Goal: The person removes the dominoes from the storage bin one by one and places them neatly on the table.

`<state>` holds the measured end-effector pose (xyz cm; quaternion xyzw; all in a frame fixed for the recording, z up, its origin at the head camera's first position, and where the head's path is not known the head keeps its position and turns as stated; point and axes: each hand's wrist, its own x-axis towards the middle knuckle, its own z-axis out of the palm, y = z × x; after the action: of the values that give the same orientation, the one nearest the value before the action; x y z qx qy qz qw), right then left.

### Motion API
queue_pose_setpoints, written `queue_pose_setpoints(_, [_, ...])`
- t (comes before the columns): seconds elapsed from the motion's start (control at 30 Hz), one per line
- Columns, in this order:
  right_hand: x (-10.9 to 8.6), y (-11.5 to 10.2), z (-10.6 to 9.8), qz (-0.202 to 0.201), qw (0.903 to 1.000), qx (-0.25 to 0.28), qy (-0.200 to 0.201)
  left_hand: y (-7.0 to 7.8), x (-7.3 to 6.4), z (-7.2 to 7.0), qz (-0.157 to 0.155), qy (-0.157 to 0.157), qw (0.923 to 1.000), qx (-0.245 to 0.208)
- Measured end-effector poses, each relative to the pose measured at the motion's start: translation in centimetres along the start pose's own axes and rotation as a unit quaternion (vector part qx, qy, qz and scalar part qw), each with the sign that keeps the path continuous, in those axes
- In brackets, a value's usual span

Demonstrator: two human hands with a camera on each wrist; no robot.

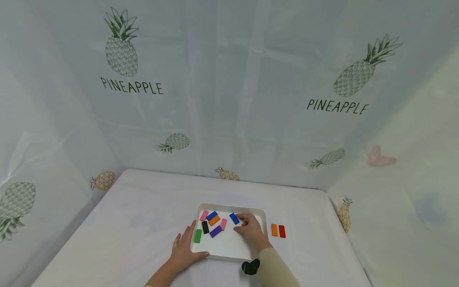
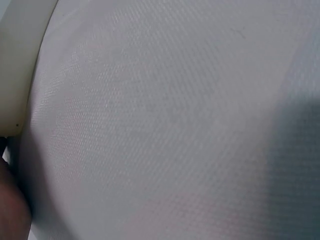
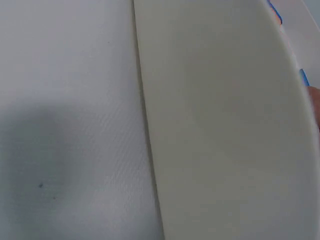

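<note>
A shallow white tray (image 1: pixel 229 253) lies on the table with several coloured domino-shaped blocks in it. My left hand (image 1: pixel 183 251) lies spread at its near left corner, thumb along the front rim and fingers along the left side. Over the right half of the tray is my right hand (image 1: pixel 252 231), its index fingertip right at a blue block (image 1: pixel 234 218) and the thumb a little below that block. The tray's outer wall (image 3: pixel 220 125) fills much of the right wrist view, where a finger (image 3: pixel 314 102) shows past the rim beside a blue edge.
Left in the tray are pink (image 1: pixel 204 215), blue (image 1: pixel 212 215), orange (image 1: pixel 214 220), black (image 1: pixel 205 227), purple (image 1: pixel 216 231) and green (image 1: pixel 198 236) blocks. Outside, right of the tray, an orange block (image 1: pixel 274 230) and a red block (image 1: pixel 282 231) stand side by side on the white cloth (image 1: pixel 157 203).
</note>
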<state>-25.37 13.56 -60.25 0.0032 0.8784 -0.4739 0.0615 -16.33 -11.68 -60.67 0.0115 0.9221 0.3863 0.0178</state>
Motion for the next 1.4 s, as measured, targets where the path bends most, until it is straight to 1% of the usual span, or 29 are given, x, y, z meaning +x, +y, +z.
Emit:
queue_pose_setpoints(0.23, [0.2, 0.7, 0.1, -0.040, 0.9988, -0.024, -0.012, -0.1, -0.2, 0.0, -0.003, 0.000, 1.0000, 0.002])
queue_pose_setpoints(0.4, [-0.1, 0.8, 0.2, -0.037, 0.9992, -0.019, -0.003, -0.1, -0.5, 0.2, 0.002, 0.007, 1.0000, 0.006])
queue_pose_setpoints(0.57, [-0.9, 0.9, 0.4, -0.022, 0.9994, 0.006, -0.028, -0.3, -1.1, 0.2, -0.015, 0.004, 0.9997, 0.018])
queue_pose_setpoints(0.67, [-1.1, 1.2, 0.4, -0.034, 0.9985, 0.025, -0.034, -0.5, -1.3, 0.3, -0.019, 0.002, 0.9995, 0.027])
queue_pose_setpoints(0.77, [-0.8, 1.2, 0.1, -0.050, 0.9975, 0.039, -0.031, -0.4, -1.1, 0.3, -0.016, 0.006, 0.9995, 0.026])
queue_pose_setpoints(0.8, [-0.7, 1.2, 0.0, -0.054, 0.9974, 0.039, -0.029, -0.2, -1.0, 0.4, -0.013, 0.009, 0.9996, 0.025])
queue_pose_setpoints(0.9, [-0.2, 1.0, -0.5, -0.049, 0.9977, 0.038, -0.024, 0.2, -0.5, 0.4, -0.021, 0.016, 0.9994, 0.020])
queue_pose_setpoints(1.03, [-0.1, 0.9, -0.6, -0.038, 0.9983, 0.035, -0.027, 0.5, -0.5, 0.7, -0.032, 0.029, 0.9986, 0.030])
queue_pose_setpoints(1.3, [-0.6, 0.4, -0.6, -0.034, 0.9992, 0.011, -0.017, 0.4, -0.7, 1.3, -0.040, 0.050, 0.9966, 0.052])
queue_pose_setpoints(1.4, [-0.5, 0.3, -0.5, -0.035, 0.9992, 0.005, -0.016, 0.2, -0.7, 1.4, -0.046, 0.056, 0.9957, 0.058])
